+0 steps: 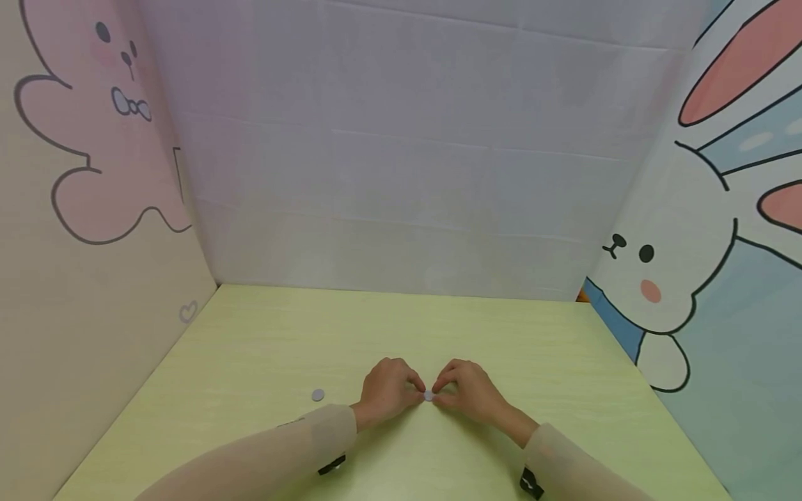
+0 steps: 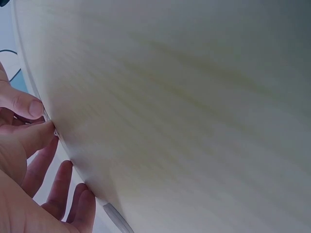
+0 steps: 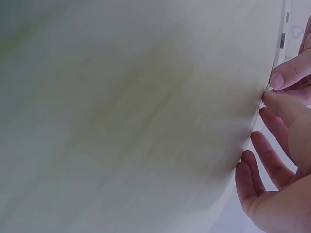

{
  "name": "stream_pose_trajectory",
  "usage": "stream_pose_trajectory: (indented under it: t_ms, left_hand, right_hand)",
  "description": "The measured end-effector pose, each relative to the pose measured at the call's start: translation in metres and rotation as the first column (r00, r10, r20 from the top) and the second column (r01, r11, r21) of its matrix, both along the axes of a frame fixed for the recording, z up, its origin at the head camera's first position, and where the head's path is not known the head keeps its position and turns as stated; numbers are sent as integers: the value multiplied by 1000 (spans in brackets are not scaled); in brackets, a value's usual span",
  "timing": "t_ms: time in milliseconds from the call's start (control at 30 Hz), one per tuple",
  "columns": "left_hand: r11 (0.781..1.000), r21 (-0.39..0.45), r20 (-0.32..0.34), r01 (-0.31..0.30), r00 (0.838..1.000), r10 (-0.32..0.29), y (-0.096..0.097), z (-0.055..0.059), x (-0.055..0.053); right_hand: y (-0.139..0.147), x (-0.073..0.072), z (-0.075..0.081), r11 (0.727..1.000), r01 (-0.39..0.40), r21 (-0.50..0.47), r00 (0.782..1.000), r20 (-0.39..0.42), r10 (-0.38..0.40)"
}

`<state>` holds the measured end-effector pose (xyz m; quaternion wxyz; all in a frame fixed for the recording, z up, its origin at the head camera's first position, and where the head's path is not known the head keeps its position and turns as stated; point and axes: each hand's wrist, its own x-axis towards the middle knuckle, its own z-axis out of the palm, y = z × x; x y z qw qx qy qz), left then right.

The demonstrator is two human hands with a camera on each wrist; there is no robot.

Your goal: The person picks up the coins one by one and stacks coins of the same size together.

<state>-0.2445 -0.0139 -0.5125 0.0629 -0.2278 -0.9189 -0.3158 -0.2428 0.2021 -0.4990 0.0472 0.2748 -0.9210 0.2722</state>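
A small round pale grey disc (image 1: pixel 429 395) lies at the front middle of the yellow-green table, between both hands' fingertips. From its left side my left hand (image 1: pixel 390 390) pinches it with thumb and index finger. On the opposite side, my right hand (image 1: pixel 471 391) holds its edge the same way. The fingers mostly hide this disc in both wrist views. In the left wrist view the other fingers (image 2: pixel 59 189) of the left hand are bent, tips down at the table. A second grey disc (image 1: pixel 318 394) rests flat to the left of the left hand.
The pale yellow-green table (image 1: pixel 282 334) reaches back to a plain white cloth wall (image 1: pixel 401 174). A side panel with a pink bear (image 1: pixel 119 139) stands on the left, and one with a white rabbit (image 1: pixel 683 264) on the right.
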Motion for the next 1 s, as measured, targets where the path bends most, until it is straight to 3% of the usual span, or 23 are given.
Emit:
stream_pose_trajectory:
  t_ms: [533, 1000]
  left_hand:
    - [1000, 16, 50, 2, 999, -3, -2, 7, 1]
    - [1000, 23, 52, 10, 999, -11, -2, 6, 0]
  right_hand:
    - [-3, -4, -3, 1000, 10, 24, 1000, -28, -9]
    - [-4, -3, -3, 999, 28, 19, 1000, -14, -28]
